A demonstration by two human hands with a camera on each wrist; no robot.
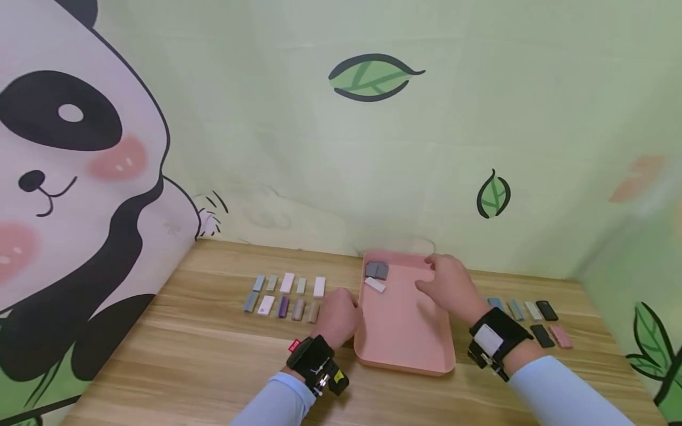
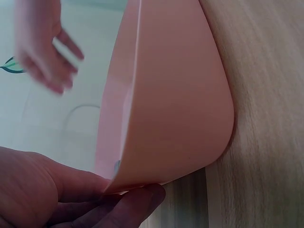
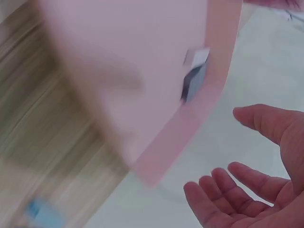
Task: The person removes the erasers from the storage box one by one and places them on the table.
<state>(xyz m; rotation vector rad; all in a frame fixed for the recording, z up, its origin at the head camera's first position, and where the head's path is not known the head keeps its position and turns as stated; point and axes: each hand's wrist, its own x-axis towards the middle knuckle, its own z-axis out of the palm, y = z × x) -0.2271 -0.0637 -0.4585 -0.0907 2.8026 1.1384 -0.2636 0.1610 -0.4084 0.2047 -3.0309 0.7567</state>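
A pink tray [image 1: 407,331] lies on the wooden table in the head view. Inside it, near the far left corner, are dark grey blocks [image 1: 376,270] and a small white block [image 1: 375,284]. My left hand [image 1: 338,318] is at the tray's left side; in the left wrist view its thumb and fingers pinch the rim of the wall. My right hand [image 1: 453,287] hovers over the tray's far right side. In the right wrist view its fingers [image 3: 228,192] are spread from the thumb, with nothing between them.
Left of the tray, two rows of small blocks include a purple block [image 1: 283,307] and a white block [image 1: 319,287]. Further right lie more blocks, among them a black block [image 1: 546,310] and a pink block [image 1: 561,336]. A printed wall covering [image 1: 298,177] rises behind the table.
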